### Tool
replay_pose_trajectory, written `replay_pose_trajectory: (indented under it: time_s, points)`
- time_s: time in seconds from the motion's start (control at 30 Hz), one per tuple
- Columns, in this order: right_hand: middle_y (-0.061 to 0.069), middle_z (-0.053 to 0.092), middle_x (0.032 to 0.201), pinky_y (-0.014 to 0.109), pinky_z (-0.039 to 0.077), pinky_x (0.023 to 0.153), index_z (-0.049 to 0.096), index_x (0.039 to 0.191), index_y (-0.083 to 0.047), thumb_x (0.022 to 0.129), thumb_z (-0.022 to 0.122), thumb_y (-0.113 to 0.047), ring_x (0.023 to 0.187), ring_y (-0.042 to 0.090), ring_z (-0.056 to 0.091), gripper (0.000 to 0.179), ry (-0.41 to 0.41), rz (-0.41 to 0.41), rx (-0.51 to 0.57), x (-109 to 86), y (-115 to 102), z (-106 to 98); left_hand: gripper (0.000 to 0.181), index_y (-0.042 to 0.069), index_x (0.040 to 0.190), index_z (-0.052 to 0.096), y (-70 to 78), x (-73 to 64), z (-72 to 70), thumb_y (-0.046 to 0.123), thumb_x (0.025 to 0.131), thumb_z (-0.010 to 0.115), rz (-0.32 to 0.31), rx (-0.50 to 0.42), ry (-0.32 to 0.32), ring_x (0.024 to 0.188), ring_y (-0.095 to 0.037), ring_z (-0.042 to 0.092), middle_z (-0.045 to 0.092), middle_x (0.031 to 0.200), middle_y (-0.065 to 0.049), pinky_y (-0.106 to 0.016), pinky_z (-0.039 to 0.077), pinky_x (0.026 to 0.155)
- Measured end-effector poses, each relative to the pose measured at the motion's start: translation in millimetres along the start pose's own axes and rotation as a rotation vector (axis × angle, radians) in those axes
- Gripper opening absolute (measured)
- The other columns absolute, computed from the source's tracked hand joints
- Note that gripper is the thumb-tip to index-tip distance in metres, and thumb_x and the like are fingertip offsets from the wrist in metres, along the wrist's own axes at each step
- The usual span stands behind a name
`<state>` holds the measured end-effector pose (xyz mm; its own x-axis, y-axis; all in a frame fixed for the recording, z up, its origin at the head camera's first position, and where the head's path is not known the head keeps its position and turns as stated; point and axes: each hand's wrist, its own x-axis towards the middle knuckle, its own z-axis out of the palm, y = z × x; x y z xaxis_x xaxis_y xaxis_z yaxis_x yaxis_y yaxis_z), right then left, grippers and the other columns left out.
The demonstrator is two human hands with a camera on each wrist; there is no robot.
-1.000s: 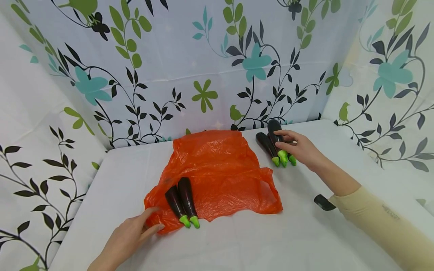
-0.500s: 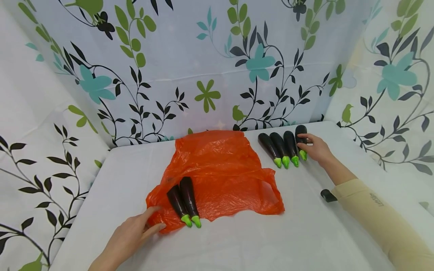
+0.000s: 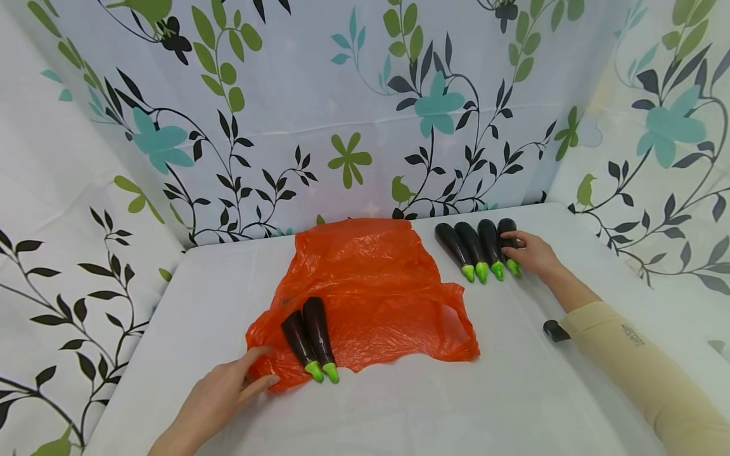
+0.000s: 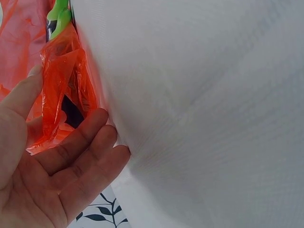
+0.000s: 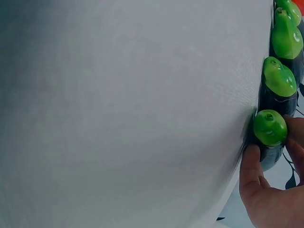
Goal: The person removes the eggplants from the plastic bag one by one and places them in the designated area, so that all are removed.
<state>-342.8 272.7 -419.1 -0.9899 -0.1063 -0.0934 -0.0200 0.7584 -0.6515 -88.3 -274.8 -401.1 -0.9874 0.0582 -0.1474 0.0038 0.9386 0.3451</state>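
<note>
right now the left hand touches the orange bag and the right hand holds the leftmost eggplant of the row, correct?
Not leftmost: the head view shows the right hand holding the row's rightmost eggplant. The left hand does touch the orange bag.

Behind the bare right hand [image 3: 530, 253] runs a creased, long beige sleeve [image 3: 641, 373] with small dark lettering [image 3: 633, 334] near its plain cuff [image 3: 580, 320], a small, rounded black device [image 3: 556, 330] jutting beside that cuff, while the left hand [image 3: 222, 391] is bare too.
</note>
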Motion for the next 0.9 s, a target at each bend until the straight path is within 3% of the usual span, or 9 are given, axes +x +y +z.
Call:
replay_pose_trajectory:
  time_s: [0.5,0.73,0.9]
  points:
    - [0.039,0.028,0.145,0.064,0.028,0.105,0.032,0.148,-0.002,0.1,0.053,-0.017,0.132,0.053,0.03,0.054,-0.077,0.008,0.041,-1.2,-2.2,-3.1,0.06,0.016,0.131,0.057,-0.4,0.4,0.2,0.052,0.085,0.069,-0.002,0.005,0.003,0.066,-0.012,0.05,0.056,0.075,0.007,-0.032,0.048,0.061]
    - [0.039,0.026,0.146,0.064,0.027,0.105,0.032,0.148,-0.002,0.1,0.052,-0.018,0.133,0.054,0.028,0.055,-0.066,0.013,0.045,-6.2,-6.6,-4.6,0.058,0.017,0.13,0.057,-0.7,-0.4,0.9,0.051,0.085,0.069,0.005,0.001,0.003,0.065,-0.012,0.049,0.054,0.072,0.008,-0.031,0.046,0.06]
    - [0.038,0.026,0.147,0.063,0.032,0.103,0.031,0.149,-0.001,0.101,0.052,-0.021,0.132,0.054,0.03,0.056,-0.015,0.021,0.034,-9.3,-10.8,-8.0,0.057,0.017,0.13,0.057,0.0,-0.3,-0.1,0.05,0.085,0.07,-0.003,-0.001,-0.002,0.065,-0.012,0.049,0.055,0.073,0.008,-0.031,0.046,0.06]
